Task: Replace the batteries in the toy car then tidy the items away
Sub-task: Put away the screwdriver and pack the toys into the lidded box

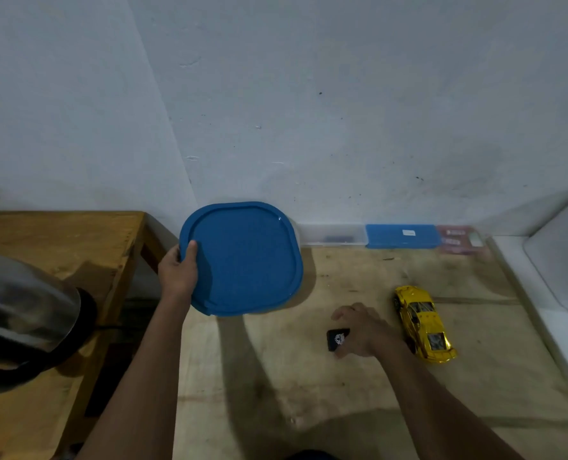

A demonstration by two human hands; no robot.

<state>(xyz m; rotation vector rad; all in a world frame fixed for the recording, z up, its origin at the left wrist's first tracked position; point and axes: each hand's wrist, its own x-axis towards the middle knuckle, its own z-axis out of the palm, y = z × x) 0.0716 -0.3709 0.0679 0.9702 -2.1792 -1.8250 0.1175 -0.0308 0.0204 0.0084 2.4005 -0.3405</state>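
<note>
Just right of the right hand (364,330), whose fingers close on a small black remote (337,338), lies the yellow toy car (423,323). It looks light, rigid and glossy-slick, so it is best taken across its body sides. The left hand (178,272) grips a stiff blue lid (246,257) by its rim.

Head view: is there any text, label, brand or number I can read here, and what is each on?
No text is legible.
Blue case by the wall: white sticker, print too small to read.
Reddish packet beside it: pale markings, blurred.
Small black item under the right hand: white emblem, no readable letters.
Blue lid and yellow toy car: no text visible.
</note>
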